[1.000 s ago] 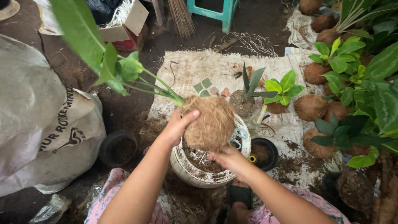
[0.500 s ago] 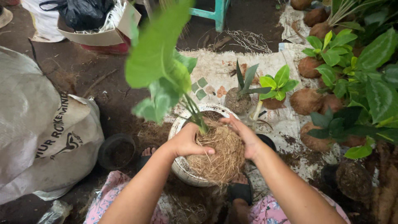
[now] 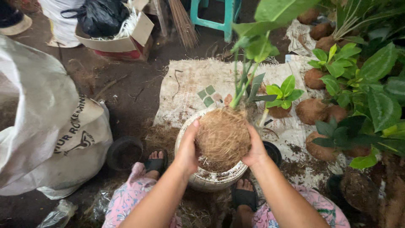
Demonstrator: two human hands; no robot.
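A round ball of brown coconut fibre with a green leafy plant growing upright out of its top is held between both hands. My left hand presses its left side and my right hand cups its right side. The ball hangs just above a white soil-stained bucket that stands on the ground between my sandalled feet.
A large white sack lies at left with a small black pot beside it. Several fibre-wrapped plants sit on a woven mat and at right. A cardboard box and a teal stool stand behind.
The plant has been turned from leaning left to upright. The loose fibre is now pressed into a tighter ball, and both hands have shifted to its sides.
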